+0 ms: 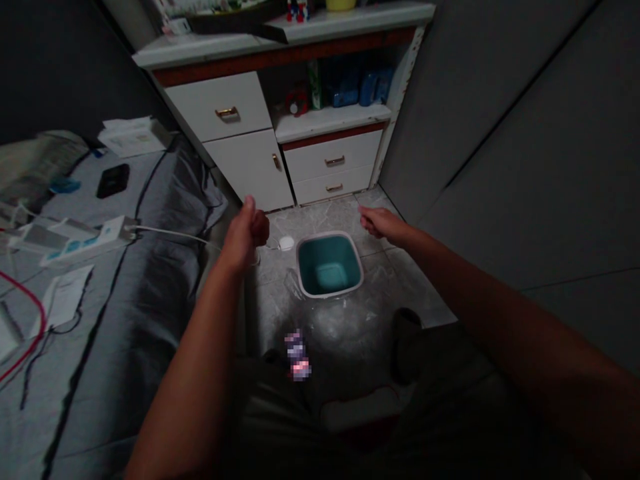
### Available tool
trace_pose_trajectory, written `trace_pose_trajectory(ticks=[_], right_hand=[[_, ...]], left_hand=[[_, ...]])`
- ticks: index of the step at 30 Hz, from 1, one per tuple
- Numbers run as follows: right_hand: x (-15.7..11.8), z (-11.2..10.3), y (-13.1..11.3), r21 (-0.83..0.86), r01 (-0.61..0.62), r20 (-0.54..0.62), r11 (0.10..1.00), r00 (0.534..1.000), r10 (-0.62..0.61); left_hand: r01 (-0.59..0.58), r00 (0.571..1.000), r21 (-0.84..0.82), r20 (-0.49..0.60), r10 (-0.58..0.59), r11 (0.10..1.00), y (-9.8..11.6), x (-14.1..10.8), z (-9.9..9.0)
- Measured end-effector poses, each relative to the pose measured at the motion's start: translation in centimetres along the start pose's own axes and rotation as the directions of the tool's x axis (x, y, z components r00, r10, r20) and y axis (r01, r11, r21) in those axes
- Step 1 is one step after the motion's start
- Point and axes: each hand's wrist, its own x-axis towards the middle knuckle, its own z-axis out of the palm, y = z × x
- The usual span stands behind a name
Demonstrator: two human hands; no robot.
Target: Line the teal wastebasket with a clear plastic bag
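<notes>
As left hand (245, 235) curls shut, nothing visible held, right hand (384, 223) open, near teal bin (311, 263)

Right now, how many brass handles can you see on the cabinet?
4: the upper left drawer's handle, the door's handle below it, the upper right drawer's handle and the lower right drawer's handle. Others could be out of view.
</notes>
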Motion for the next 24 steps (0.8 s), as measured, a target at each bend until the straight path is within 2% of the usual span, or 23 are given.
trace_pose_trajectory(ticks=[2,4,6,7,8,10,12,13,15,17,19,21,24], right_hand=[[-2.3,-1.7,-4.4,0.270,0.124,-0.009,0.955,0.992,-0.126],[-4.9,-2.9,-8.3,0.484,0.210,-0.001,0.850,0.971,-0.239],[-6.5,-3.3,-10.6,0.615,0.248,0.035,0.748,0.940,-0.341],[-6.5,-3.2,-10.9,0.639,0.214,0.079,0.739,0.937,-0.340],[-6.1,-2.7,-10.5,0.637,0.152,0.133,0.756,0.944,-0.302],[-4.1,-1.3,-8.3,0.565,-0.034,0.235,0.825,0.964,-0.122],[-1.5,0.1,-5.1,0.489,-0.163,0.239,0.857,0.970,0.048],[-0.4,0.7,-3.6,0.462,-0.204,0.232,0.863,0.967,0.105],[1.2,1.3,-1.5,0.435,-0.217,0.214,0.874,0.968,0.134],[1.8,1.2,-0.7,0.424,-0.183,0.192,0.887,0.975,0.110],[1.9,0.9,-0.9,0.425,-0.140,0.159,0.894,0.984,0.079],[2.0,0.8,-1.3,0.418,-0.099,0.110,0.903,0.992,0.058],[2.1,1.7,-1.2,0.301,-0.006,-0.017,0.954,1.000,0.011]], left_hand=[[0.045,0.995,-0.168,0.091,-0.030,0.985,4.1,-2.5,-2.0],[0.114,0.977,-0.237,0.205,-0.065,0.965,7.9,-4.5,-3.2],[0.181,0.921,-0.303,0.385,-0.053,0.936,10.4,-5.0,-3.1],[0.211,0.890,-0.328,0.454,-0.042,0.921,10.8,-4.5,-2.5],[0.240,0.870,-0.345,0.490,-0.044,0.907,10.6,-3.5,-1.5],[0.289,0.898,-0.360,0.423,-0.121,0.887,8.2,-0.7,0.9],[0.335,0.921,-0.351,0.316,-0.226,0.874,4.2,2.3,3.1],[0.365,0.918,-0.334,0.285,-0.277,0.869,2.0,3.5,3.9],[0.403,0.906,-0.333,0.275,-0.321,0.853,-1.7,5.2,4.6],[0.423,0.895,-0.378,0.319,-0.314,0.823,-3.8,5.9,4.4],[0.446,0.881,-0.433,0.364,-0.301,0.784,-4.2,6.0,4.1],[0.451,0.881,-0.462,0.366,-0.299,0.763,-3.5,5.5,4.0],[0.366,0.928,-0.453,0.248,-0.279,0.813,-1.8,4.2,4.1]])
